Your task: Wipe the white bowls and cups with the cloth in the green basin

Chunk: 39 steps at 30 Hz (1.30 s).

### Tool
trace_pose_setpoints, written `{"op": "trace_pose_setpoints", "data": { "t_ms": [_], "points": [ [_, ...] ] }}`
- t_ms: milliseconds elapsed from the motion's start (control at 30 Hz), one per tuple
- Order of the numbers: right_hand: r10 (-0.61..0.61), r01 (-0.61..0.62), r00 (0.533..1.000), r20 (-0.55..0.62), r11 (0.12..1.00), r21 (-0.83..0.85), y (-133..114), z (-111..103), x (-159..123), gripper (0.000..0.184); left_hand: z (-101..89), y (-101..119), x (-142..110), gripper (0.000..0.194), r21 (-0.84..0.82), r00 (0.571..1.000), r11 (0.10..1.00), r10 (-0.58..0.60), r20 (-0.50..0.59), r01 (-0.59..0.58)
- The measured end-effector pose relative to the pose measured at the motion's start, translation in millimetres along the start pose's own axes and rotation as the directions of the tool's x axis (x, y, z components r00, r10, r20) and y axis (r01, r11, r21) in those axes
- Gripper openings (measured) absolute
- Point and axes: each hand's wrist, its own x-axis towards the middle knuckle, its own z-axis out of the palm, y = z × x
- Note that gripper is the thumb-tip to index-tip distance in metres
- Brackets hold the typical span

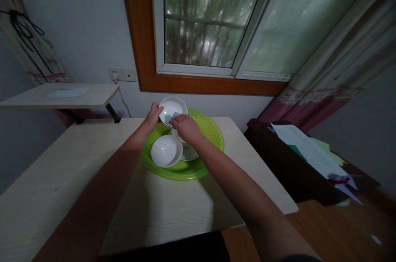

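Observation:
My left hand [153, 115] grips the left rim of a white bowl [173, 106], held tilted above a green plastic basin [213, 134]. My right hand [185, 127] is closed on a small grey cloth [171, 119] pressed against the inside of that bowl. Below the hands, another white bowl [166, 151] rests in the basin, and a further white dish [189, 153] lies partly under my right wrist.
The basin sits on a pale wooden table [62, 171] under a window. A raised shelf [55, 96] stands at the back left. To the right, a dark wooden cabinet [287, 163] carries loose papers [306, 146]. A curtain hangs at right.

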Motion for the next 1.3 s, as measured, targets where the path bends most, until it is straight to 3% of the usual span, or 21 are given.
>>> {"op": "trace_pose_setpoints", "data": {
  "t_ms": [133, 367, 567, 767, 900, 1167, 1300],
  "points": [
    [-0.049, 0.048, 0.998, -0.036, 0.998, -0.043, 6.2, -1.6, -0.6, 0.019, -3.9, 5.6, -0.1, 0.036, 0.004, 0.999, 1.0, -0.021, -0.037, 0.021],
    [0.0, 0.0, 1.0, -0.016, 0.999, -0.043, 2.5, -2.8, 0.1, 0.022, -3.9, 8.5, -0.6, 0.034, 0.086, 0.997, 0.996, 0.028, -0.069, -0.022],
    [0.001, -0.004, 0.996, 0.087, 0.999, 0.034, -9.2, -0.1, -1.6, 0.022, 0.7, 10.0, -4.3, 0.03, 0.161, 0.984, 0.98, 0.137, -0.11, -0.118],
    [-0.063, 0.052, 0.998, 0.026, 0.952, 0.301, -14.6, 6.3, -3.4, 0.061, 3.3, 13.2, -8.4, 0.03, 0.187, 0.969, 0.957, 0.238, -0.066, -0.222],
    [-0.088, 0.076, 0.996, 0.013, 0.916, 0.393, -16.0, 10.4, -2.7, 0.067, 2.4, 14.7, -7.5, 0.03, 0.202, 0.958, 0.943, 0.281, -0.06, -0.264],
    [0.006, -0.005, 1.0, -0.001, 0.974, 0.225, -8.8, 11.5, 2.4, 0.06, -7.6, 5.7, 4.1, 0.039, 0.262, 0.937, 0.909, 0.346, -0.043, -0.324],
    [0.077, -0.064, 0.993, -0.094, 0.989, 0.135, -0.2, 14.1, 0.2, 0.052, -6.0, 6.3, 3.0, 0.043, 0.243, 0.945, 0.92, 0.326, -0.039, -0.307]
  ]
}}
